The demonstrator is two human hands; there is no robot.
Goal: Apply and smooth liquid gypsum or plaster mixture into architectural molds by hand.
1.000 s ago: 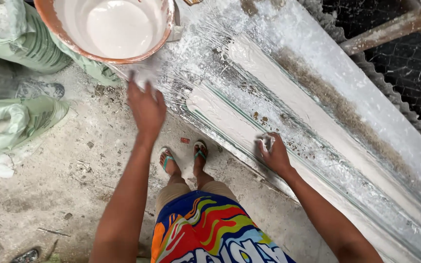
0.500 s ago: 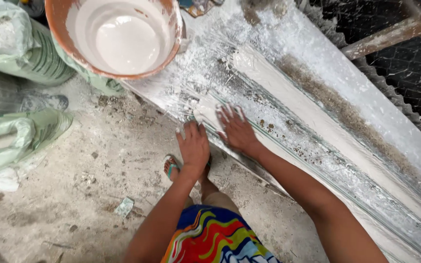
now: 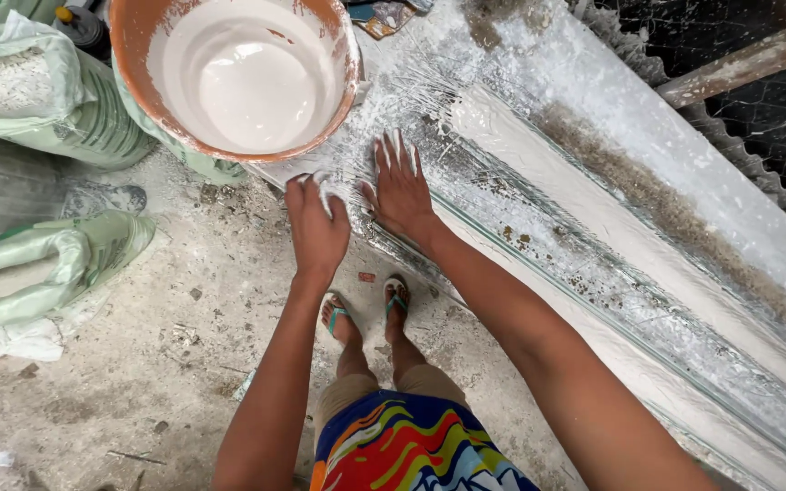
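Note:
A long glass sheet point(image 3: 593, 273) smeared with white plaster runs from upper middle to lower right, with a raised white plaster strip point(image 3: 584, 214) along it. My right hand point(image 3: 400, 186) lies flat on the sheet's near end, fingers spread and coated in white. My left hand point(image 3: 317, 223) rests palm down at the sheet's left edge, fingertips white. Just above both hands stands an orange bucket point(image 3: 134, 82) holding white liquid plaster point(image 3: 238, 77).
Green sacks point(image 3: 56, 100) of white powder lie at the left on the dusty concrete floor point(image 3: 138, 382). My feet in teal sandals point(image 3: 366, 314) stand beside the sheet. A corrugated panel point(image 3: 775, 191) and wire mesh point(image 3: 757, 118) lie at the upper right.
Both hands have slid up along the sheet toward the bucket and come close together. Earlier the right hand was farther down the sheet's edge.

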